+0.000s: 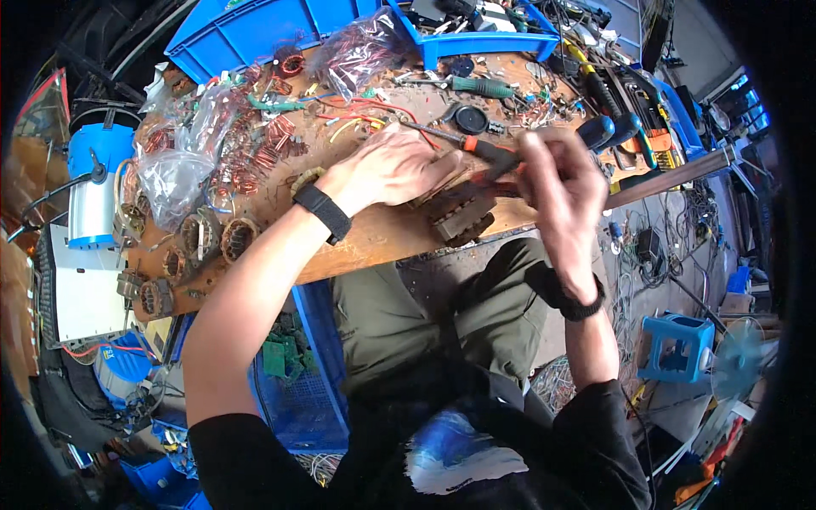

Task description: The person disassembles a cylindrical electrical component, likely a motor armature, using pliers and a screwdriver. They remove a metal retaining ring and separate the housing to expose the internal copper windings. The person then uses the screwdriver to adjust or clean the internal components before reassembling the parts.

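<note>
My left hand (395, 170) has bent fingers resting at the bench's front, beside a dark laminated metal core (461, 219); what is under the fingers is hidden. A thin tool with an orange band (470, 142) and dark handle lies across the space between my hands. Just right of it, my right hand (561, 183) is closed, thumb against fingers, near a blurred dark red piece; what it holds is unclear. Copper coils (276, 134), ring cores (238, 238) and clear plastic bags (174, 183) lie to the left on the wooden bench (357, 251).
Blue bins (246, 38) stand at the back. Hand tools (612, 106) crowd the right. A blue-and-silver cylinder (98, 191) stands left. Below are a blue crate (319, 357) and my legs. A blue stool (671, 344), fan (735, 361) and tangled cables fill the right floor.
</note>
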A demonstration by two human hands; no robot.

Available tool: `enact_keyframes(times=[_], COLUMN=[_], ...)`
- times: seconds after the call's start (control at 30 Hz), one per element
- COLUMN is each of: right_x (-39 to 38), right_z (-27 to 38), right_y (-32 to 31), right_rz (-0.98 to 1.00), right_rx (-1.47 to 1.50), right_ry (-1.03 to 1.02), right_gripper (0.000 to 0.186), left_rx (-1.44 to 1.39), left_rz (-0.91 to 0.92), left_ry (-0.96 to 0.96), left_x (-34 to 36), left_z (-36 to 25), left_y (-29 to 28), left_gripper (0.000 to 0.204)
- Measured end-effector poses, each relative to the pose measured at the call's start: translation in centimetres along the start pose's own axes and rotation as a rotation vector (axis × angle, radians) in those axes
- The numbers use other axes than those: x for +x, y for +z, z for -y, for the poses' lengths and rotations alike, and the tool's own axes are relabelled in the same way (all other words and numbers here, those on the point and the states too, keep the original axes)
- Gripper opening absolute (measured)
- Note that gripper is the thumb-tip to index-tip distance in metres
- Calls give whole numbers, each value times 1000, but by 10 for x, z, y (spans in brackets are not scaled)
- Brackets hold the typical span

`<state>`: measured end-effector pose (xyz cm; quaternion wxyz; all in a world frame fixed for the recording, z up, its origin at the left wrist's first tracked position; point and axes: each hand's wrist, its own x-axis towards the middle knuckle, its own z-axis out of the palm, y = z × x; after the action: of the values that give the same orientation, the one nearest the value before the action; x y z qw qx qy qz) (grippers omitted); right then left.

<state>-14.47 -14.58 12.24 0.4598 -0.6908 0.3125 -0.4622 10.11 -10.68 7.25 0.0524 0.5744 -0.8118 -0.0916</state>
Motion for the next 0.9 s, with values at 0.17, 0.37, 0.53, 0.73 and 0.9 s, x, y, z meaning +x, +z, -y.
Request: enact_keyframes(times=[0.17,0.37,0.53,0.73,0.9], right_x=[-25,-50,-69,-71,-57], right_z=[16,2,-17,-27,-35], right_y=[-39,-65,-73,-69,-64], right_rz=[-265,-302,-281,-226,-78], right_rx=[74,69,168,229,194], right_ry=[-134,-38,37,-6,-30], right_gripper=[6,8,8,7,8], left_rx=[45,43,-216,-125,-144], left_rz=[29,47,-157,161,153], left_ry=[16,2,-16,-155,-149], left_x=[-4,-6,-6,-7,-4], left_z=[1,11,5,-3,-7], left_y=[-2,7,11,-12,-16], left_gripper=[42,39,61,50,49])
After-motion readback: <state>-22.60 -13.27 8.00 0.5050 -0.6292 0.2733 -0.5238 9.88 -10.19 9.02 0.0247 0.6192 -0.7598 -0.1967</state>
